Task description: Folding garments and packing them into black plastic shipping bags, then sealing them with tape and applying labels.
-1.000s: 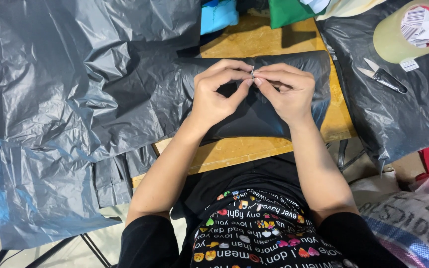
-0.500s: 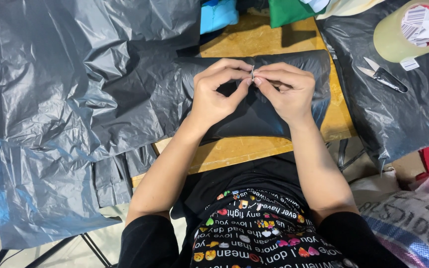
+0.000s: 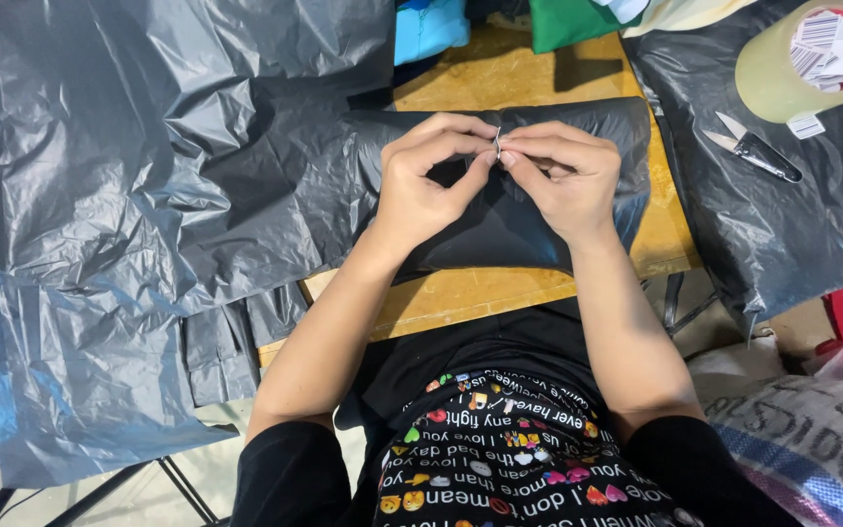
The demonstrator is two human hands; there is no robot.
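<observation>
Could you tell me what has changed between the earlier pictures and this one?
Nothing has visibly changed. The left hand and the right hand still meet fingertip to fingertip, pinching a small pale strip over the dark grey plastic bag on the wooden table. The tape roll, the small snips and the loose grey bags lie where they were.

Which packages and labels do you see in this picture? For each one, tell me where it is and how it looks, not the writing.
Dark grey plastic package: table middle, flat, folded, under left hand and right hand.
Grey plastic bags: left, crumpled sheets.
Tape roll: top right, round, pale yellow.
Label stickers: on the roll, small, white, striped.
Woven sack: bottom right, whitish with a blue stripe.
</observation>
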